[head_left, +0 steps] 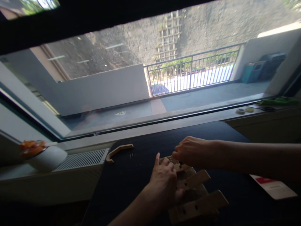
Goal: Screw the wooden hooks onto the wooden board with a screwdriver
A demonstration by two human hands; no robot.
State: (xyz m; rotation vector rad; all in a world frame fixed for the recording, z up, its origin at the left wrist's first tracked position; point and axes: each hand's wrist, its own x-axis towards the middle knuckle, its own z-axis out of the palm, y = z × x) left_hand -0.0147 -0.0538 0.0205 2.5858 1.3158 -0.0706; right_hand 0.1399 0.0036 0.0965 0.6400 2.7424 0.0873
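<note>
A wooden piece with crosswise slats (pixel 196 204), some with dark round holes, lies on the dark table in front of me. My left hand (pixel 164 177) grips its left side, with one finger raised and the others bent over the wood. Over its far end, my right hand (pixel 191 152) is closed in a pinch. A small dark tip shows below those fingers against the wood; what it belongs to is hidden. Further left on the table lies a loose, bent wooden strip (pixel 119 150), with a few thin, pale bits beside it.
The dark table (pixel 138 194) stands against a window sill (pixel 122 133). On the right lies a red and white card (pixel 274 185). Tape rolls (pixel 244 110) and a green cloth (pixel 279 101) rest on the sill. A white pot (pixel 47 157) stands left, near a vent grille (pixel 81 159).
</note>
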